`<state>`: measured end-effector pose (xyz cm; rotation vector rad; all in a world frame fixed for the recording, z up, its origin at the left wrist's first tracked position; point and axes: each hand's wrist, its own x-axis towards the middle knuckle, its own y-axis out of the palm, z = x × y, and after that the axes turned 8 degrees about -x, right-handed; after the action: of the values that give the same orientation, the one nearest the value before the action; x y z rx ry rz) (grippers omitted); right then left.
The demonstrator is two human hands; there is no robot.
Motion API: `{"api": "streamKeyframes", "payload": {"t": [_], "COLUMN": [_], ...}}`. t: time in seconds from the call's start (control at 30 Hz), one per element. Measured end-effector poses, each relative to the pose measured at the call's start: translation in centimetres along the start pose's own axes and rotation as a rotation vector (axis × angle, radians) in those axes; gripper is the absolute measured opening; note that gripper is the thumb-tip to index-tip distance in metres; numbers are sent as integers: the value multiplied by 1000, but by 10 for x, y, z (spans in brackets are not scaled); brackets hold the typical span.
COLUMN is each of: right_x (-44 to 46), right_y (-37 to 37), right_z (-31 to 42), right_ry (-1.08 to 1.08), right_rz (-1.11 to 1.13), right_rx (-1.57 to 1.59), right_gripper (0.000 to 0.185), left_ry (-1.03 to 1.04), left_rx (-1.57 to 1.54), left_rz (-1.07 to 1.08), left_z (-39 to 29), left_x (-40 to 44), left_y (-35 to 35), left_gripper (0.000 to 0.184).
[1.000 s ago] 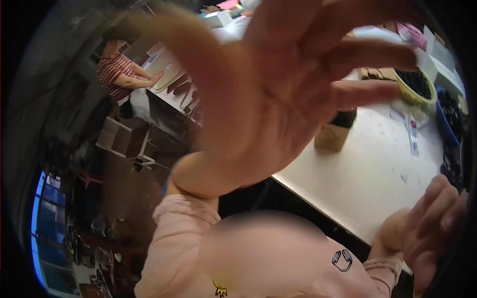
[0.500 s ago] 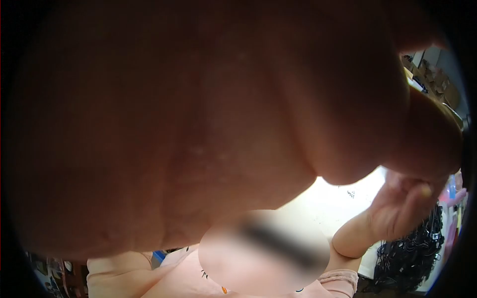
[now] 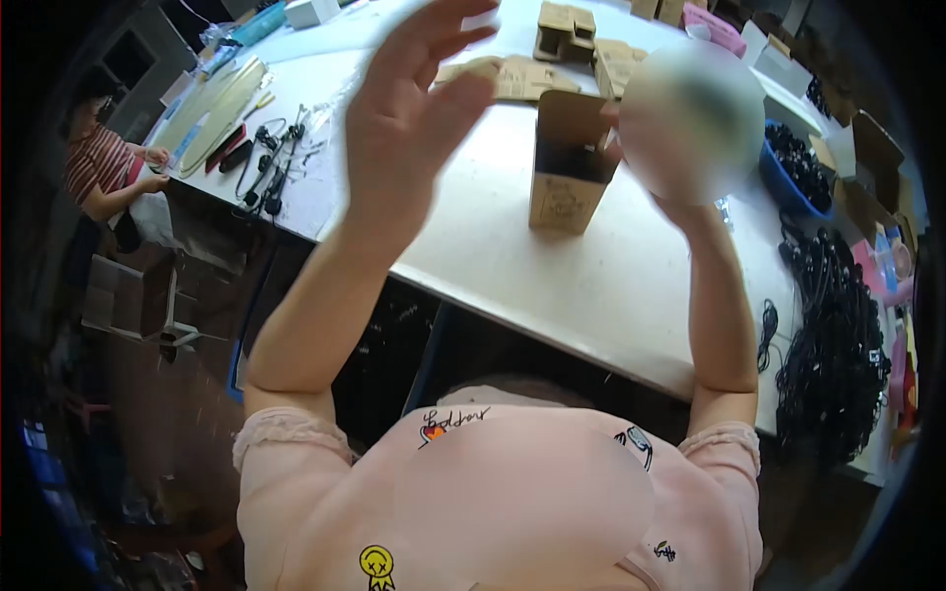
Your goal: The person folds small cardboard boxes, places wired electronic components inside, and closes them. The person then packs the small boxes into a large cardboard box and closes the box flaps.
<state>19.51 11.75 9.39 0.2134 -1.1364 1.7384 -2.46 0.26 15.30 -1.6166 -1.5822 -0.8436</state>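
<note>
My left hand (image 3: 409, 128) is raised over the white table, its fingers apart and slightly curved, with nothing seen in it. A small brown cardboard box (image 3: 567, 202) stands upright on the table between my hands, its top flap raised. My right hand (image 3: 613, 143) is at the right side of this box, with fingertips at its upper edge. A blurred round patch covers most of that hand, so its grip and anything in it are hidden.
Folded cardboard pieces (image 3: 527, 79) lie behind the box. Black cables (image 3: 833, 335) hang in a thick bundle at the right, near a blue basin (image 3: 796, 167). More black cords (image 3: 271, 163) lie at the left. A person in a striped top (image 3: 103, 163) works at the far left.
A hand that covered most of the view close to the camera has moved away. The table, the box and both my arms now show.
</note>
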Motion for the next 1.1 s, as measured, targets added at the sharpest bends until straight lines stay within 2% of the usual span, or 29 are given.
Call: {"api": "streamKeyframes", "payload": {"t": [0.03,0.07,0.13,0.2,0.3,0.37,0.43,0.53,0.6,0.7,0.8,0.83,0.93,0.97,1.1], "right_x": [2,4,6,3,-13,-21,-30,-32,-34,-44,-45,-46,-45,-46,-45], "right_y": [-5,-9,-12,-1,32,44,44,39,46,43,40,43,38,39,40], "right_z": [3,3,-7,-22,-46,-44,-42,-35,-39,-39,-37,-37,-35,-33,-33], "right_ry": [30,57,122,152,115,12,20,-13,-87,-92,-224,-207,-239,-227,-227], "right_rz": [-112,-231,-329,-249,-245,-328,-295,-268,-308,-250,-293,-308,-283,-301,-314], "right_rx": [68,133,105,219,201,78,-15,28,170,104,-43,-11,-278,-442,-425], "right_gripper": [25,25,24,20,20,24,24,29,36,39,42,42,38,31,24], "left_ry": [-87,-151,-272,-210,-93,-22,-12,-27,-13,-61,-88,-88,-104,-107,-79], "left_rx": [-39,62,136,232,418,484,522,535,586,604,651,667,697,702,730], "left_rz": [-142,-160,-167,-160,-83,-48,-21,23,57,80,117,135,150,144,180], "left_z": [28,53,88,106,125,128,127,123,119,116,117,118,118,118,116], "left_x": [-20,-40,-71,-82,-88,-82,-79,-78,-75,-76,-79,-79,-81,-81,-76], "left_y": [1,-1,2,12,28,33,36,39,42,45,44,43,45,47,47], "left_gripper": [34,31,31,31,37,39,37,33,32,34,36,36,35,35,34]}}
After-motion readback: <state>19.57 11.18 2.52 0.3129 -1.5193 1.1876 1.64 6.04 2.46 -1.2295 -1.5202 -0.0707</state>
